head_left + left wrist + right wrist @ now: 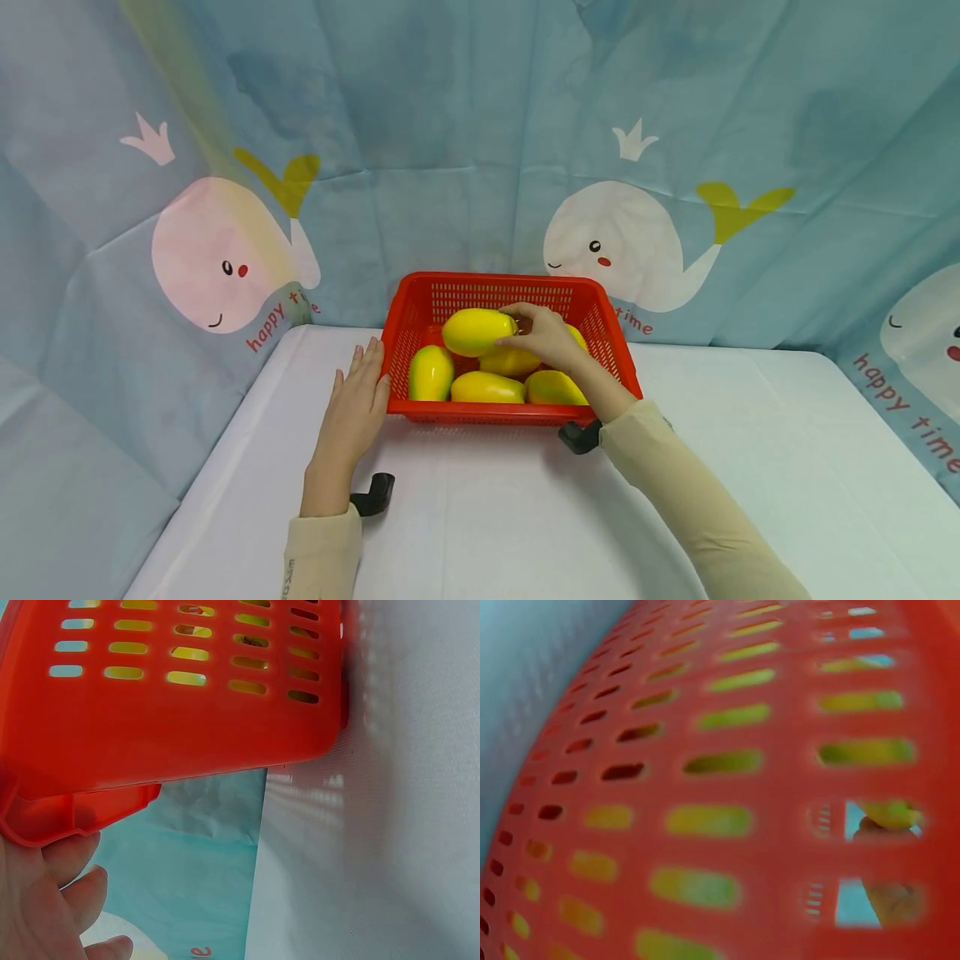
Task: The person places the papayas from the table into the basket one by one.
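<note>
A red plastic basket (510,412) with slotted walls holds several yellow mangoes. My right hand (547,337) reaches over its right side and grips one mango (474,332) by its right end, thumb and fingers around the tip. That mango lies level above another mango (512,361), overlapping it in the head view. Along the basket's left side, my left hand (354,404) lies with straight fingers against the rim; in the left wrist view, its fingertips (75,855) are right by the red rim (45,817). The slotted wall (795,780) fills most of the right wrist view.
Near the front wall lie a green-tinged mango (431,374) at left, one mango (487,388) in the middle and another mango (553,388) at right. Under everything is a white-covered table (480,508). A blue whale-print curtain (450,208) hangs close behind the basket.
</note>
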`<state>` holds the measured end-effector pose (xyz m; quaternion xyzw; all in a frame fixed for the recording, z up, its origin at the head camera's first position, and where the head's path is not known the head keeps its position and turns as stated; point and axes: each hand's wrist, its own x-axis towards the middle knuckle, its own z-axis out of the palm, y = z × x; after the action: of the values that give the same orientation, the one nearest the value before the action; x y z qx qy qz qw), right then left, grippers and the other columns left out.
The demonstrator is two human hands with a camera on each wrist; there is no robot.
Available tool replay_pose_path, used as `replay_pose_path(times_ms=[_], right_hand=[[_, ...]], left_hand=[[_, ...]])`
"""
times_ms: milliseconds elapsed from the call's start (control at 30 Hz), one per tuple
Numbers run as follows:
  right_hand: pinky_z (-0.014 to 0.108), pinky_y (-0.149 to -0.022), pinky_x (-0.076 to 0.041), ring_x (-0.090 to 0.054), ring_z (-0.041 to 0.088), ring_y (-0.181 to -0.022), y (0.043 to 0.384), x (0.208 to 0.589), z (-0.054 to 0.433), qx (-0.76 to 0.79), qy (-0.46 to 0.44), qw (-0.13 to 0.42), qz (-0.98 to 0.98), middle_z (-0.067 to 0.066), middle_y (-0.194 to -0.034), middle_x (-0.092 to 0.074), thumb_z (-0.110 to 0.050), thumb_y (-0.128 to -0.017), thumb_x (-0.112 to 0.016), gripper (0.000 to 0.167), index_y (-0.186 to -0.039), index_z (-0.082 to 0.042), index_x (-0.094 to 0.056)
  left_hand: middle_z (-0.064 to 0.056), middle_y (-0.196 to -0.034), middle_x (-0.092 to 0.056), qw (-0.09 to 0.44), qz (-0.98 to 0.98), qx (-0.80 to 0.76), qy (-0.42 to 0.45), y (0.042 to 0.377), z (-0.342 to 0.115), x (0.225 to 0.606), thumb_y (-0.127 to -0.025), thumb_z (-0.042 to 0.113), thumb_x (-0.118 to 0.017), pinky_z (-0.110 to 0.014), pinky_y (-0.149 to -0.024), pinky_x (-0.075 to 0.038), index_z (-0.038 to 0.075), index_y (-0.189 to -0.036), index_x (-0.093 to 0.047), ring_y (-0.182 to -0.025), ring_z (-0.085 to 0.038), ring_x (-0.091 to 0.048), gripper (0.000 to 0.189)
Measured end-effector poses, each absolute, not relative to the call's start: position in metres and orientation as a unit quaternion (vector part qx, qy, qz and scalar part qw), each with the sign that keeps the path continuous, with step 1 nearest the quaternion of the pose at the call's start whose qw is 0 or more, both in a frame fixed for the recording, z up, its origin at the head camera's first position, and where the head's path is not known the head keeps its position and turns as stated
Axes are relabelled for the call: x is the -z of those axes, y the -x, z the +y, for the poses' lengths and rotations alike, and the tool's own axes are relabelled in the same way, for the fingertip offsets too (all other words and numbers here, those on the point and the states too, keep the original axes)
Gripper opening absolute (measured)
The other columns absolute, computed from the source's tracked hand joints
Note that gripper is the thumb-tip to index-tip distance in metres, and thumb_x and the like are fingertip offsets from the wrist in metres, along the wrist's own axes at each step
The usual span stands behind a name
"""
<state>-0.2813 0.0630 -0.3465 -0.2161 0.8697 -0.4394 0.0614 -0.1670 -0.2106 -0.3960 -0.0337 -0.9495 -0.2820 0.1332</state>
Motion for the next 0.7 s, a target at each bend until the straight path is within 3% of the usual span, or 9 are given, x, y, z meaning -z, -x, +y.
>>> replay_pose_path(times_ms=[300, 700], right_hand=[[0.037, -0.086, -0.052, -0.060, 0.029, -0.102, 0.283, 0.354, 0.054, 0.379, 0.220, 0.047, 0.898, 0.015, -0.119, -0.061, -0.022, -0.081, -0.075, 0.054, -0.126, -0.001, -0.056], [0.036, -0.087, -0.051, -0.060, 0.028, -0.105, 0.286, 0.355, 0.051, 0.356, 0.217, 0.078, 0.906, 0.014, -0.122, -0.059, -0.028, -0.082, -0.074, 0.057, -0.128, -0.002, -0.053]], left_hand=[[-0.014, -0.153, -0.024, 0.131, -0.950, 0.283, 0.035, 0.167, -0.209, 0.395, -0.099, 0.024, -0.040, -0.059, -0.111, -0.009, 0.002, -0.148, -0.026, -0.142, -0.033, -0.016, 0.055], [-0.014, -0.153, -0.023, 0.130, -0.950, 0.283, 0.033, 0.167, -0.210, 0.397, -0.099, 0.022, -0.042, -0.059, -0.111, -0.008, 0.002, -0.148, -0.025, -0.142, -0.032, -0.015, 0.056]])
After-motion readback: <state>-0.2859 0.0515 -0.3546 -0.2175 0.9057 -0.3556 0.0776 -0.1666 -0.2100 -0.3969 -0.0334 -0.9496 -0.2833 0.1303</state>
